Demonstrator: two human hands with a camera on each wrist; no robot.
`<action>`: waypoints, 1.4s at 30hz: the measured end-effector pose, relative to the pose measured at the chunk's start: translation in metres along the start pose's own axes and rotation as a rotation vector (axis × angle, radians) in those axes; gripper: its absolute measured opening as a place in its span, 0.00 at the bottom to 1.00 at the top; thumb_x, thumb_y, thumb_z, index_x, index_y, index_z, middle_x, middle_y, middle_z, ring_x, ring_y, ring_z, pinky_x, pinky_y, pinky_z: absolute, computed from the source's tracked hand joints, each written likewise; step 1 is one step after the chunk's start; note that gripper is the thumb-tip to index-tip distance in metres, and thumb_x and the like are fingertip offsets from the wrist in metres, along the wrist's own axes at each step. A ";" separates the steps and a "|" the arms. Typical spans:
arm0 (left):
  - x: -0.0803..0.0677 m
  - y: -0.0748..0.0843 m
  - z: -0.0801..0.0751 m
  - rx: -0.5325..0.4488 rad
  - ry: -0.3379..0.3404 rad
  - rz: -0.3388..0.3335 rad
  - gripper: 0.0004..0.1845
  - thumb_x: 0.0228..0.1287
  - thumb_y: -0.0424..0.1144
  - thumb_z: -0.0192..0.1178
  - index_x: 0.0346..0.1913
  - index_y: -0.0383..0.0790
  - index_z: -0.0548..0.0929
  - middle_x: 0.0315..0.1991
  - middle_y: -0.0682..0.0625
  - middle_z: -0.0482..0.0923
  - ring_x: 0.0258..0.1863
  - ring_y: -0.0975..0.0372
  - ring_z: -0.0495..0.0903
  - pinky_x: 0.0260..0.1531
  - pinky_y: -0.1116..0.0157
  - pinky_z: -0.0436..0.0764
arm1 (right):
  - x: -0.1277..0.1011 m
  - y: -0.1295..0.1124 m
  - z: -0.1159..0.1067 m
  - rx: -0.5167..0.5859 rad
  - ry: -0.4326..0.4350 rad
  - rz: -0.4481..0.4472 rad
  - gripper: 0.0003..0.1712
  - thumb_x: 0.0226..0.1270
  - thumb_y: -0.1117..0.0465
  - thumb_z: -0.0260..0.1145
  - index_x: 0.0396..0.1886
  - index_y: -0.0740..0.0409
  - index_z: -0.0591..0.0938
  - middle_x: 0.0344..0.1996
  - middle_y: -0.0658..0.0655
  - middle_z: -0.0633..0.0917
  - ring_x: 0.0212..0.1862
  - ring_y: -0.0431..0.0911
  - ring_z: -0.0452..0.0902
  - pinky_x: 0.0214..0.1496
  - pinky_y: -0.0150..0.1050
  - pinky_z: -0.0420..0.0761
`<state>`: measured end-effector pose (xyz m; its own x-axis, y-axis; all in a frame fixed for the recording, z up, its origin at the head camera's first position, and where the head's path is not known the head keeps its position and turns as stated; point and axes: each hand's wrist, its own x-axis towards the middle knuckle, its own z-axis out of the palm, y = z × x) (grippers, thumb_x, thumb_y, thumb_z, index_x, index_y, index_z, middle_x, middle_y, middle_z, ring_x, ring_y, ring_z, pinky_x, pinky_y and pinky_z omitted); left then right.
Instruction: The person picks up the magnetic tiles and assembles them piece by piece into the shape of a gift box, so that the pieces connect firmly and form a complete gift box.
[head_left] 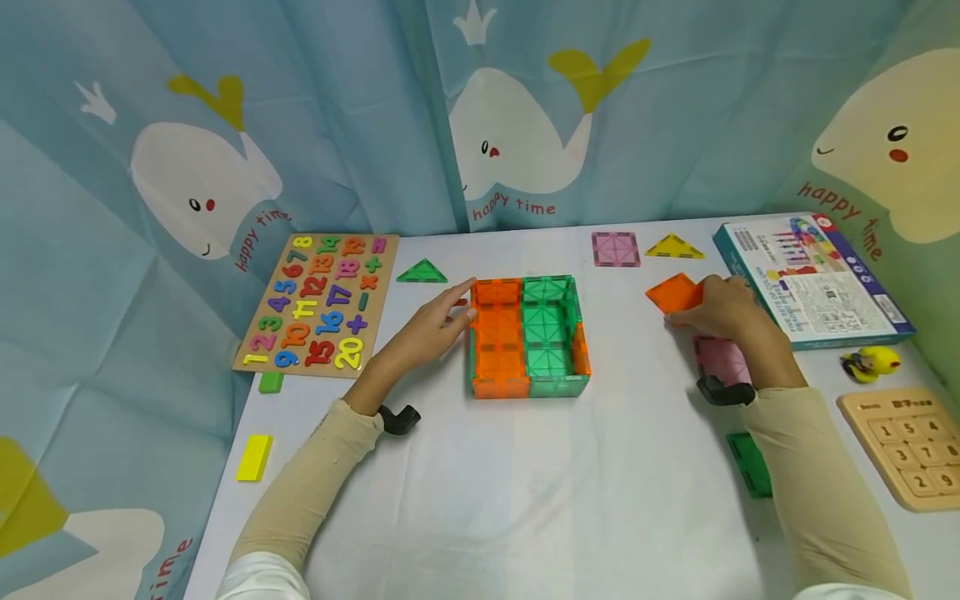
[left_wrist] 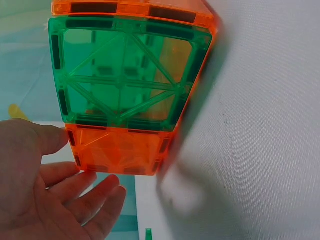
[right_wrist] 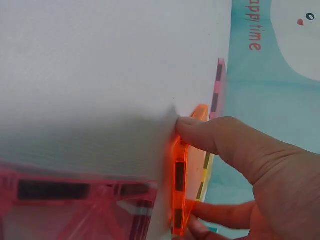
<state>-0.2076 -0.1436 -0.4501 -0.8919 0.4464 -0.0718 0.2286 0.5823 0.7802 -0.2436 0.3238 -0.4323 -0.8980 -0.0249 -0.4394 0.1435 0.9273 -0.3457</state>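
A low open-topped box [head_left: 528, 387] of orange and green see-through magnetic tiles stands mid-table. My left hand [head_left: 426, 332] is at its left side, fingers loosely spread. In the left wrist view, the thumb and fingertips meet the edge of an orange tile [left_wrist: 119, 150] beside a green tile [left_wrist: 120, 82]. Over on the right, my right hand [head_left: 722, 310] pinches an orange square magnetic tile [head_left: 675, 292] by its edge, thumb on the near side. A pink magnetic tile [head_left: 720, 360] lies just below that hand, partly hidden by the wrist.
A number puzzle board [head_left: 358, 292] lies left, with green [head_left: 271, 382] and yellow [head_left: 254, 458] blocks below. Behind are a green triangle [head_left: 422, 272], pink square [head_left: 616, 249] and yellow triangle [head_left: 675, 247]. A box [head_left: 825, 292], duck toy [head_left: 870, 363], wooden number board [head_left: 911, 450] and green tile [head_left: 750, 465] sit right.
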 end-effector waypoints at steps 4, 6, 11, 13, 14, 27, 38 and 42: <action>0.000 0.000 0.000 -0.016 -0.006 0.005 0.33 0.86 0.49 0.48 0.86 0.51 0.54 0.85 0.47 0.54 0.78 0.49 0.68 0.74 0.48 0.72 | 0.002 -0.004 -0.001 -0.004 -0.016 -0.047 0.57 0.68 0.38 0.72 0.72 0.80 0.59 0.55 0.79 0.64 0.56 0.71 0.61 0.50 0.62 0.75; 0.000 0.000 0.000 -0.020 -0.011 0.006 0.33 0.86 0.49 0.48 0.86 0.52 0.53 0.85 0.47 0.54 0.78 0.50 0.67 0.74 0.48 0.72 | 0.002 -0.010 -0.001 0.008 -0.023 -0.077 0.56 0.69 0.40 0.72 0.75 0.78 0.59 0.58 0.80 0.63 0.57 0.71 0.61 0.54 0.65 0.76; -0.001 0.001 0.000 -0.008 -0.010 0.004 0.33 0.86 0.49 0.49 0.86 0.53 0.53 0.85 0.48 0.54 0.78 0.50 0.68 0.73 0.49 0.73 | -0.004 -0.036 -0.005 0.063 0.023 -0.209 0.51 0.71 0.49 0.73 0.78 0.74 0.59 0.69 0.82 0.57 0.65 0.74 0.56 0.67 0.74 0.70; -0.001 0.002 -0.001 -0.008 -0.009 0.003 0.33 0.86 0.49 0.49 0.86 0.53 0.53 0.85 0.48 0.54 0.78 0.50 0.68 0.73 0.48 0.72 | -0.007 -0.051 -0.008 0.081 0.060 -0.277 0.49 0.71 0.52 0.73 0.79 0.73 0.60 0.71 0.81 0.57 0.68 0.74 0.54 0.70 0.75 0.67; -0.001 0.002 -0.001 -0.009 -0.009 0.001 0.33 0.86 0.49 0.49 0.86 0.53 0.53 0.85 0.48 0.54 0.78 0.51 0.68 0.74 0.49 0.72 | -0.009 -0.059 -0.009 0.087 0.076 -0.313 0.49 0.71 0.53 0.74 0.79 0.72 0.61 0.72 0.80 0.57 0.68 0.74 0.55 0.70 0.75 0.67; -0.001 -0.002 0.000 -0.018 -0.010 0.000 0.33 0.86 0.50 0.48 0.87 0.57 0.52 0.84 0.48 0.58 0.78 0.53 0.68 0.75 0.49 0.71 | -0.013 -0.150 0.005 0.064 0.025 -0.664 0.45 0.68 0.52 0.77 0.78 0.61 0.68 0.72 0.68 0.66 0.70 0.63 0.65 0.72 0.67 0.69; 0.000 -0.001 0.000 -0.008 -0.015 -0.025 0.33 0.87 0.53 0.46 0.87 0.55 0.51 0.83 0.46 0.60 0.79 0.50 0.66 0.77 0.47 0.66 | -0.003 -0.199 0.029 -0.031 -0.071 -0.742 0.44 0.65 0.53 0.79 0.76 0.62 0.72 0.70 0.65 0.71 0.69 0.61 0.64 0.71 0.63 0.71; 0.000 -0.001 0.000 -0.028 -0.013 -0.029 0.34 0.86 0.54 0.46 0.87 0.55 0.51 0.84 0.48 0.58 0.79 0.52 0.66 0.78 0.48 0.65 | 0.001 -0.210 0.035 -0.082 -0.092 -0.755 0.42 0.65 0.53 0.78 0.75 0.62 0.73 0.69 0.65 0.72 0.68 0.61 0.65 0.71 0.64 0.68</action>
<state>-0.2075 -0.1439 -0.4511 -0.8928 0.4387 -0.1023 0.1918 0.5757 0.7949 -0.2601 0.1163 -0.3888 -0.7012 -0.6907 -0.1765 -0.5304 0.6709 -0.5182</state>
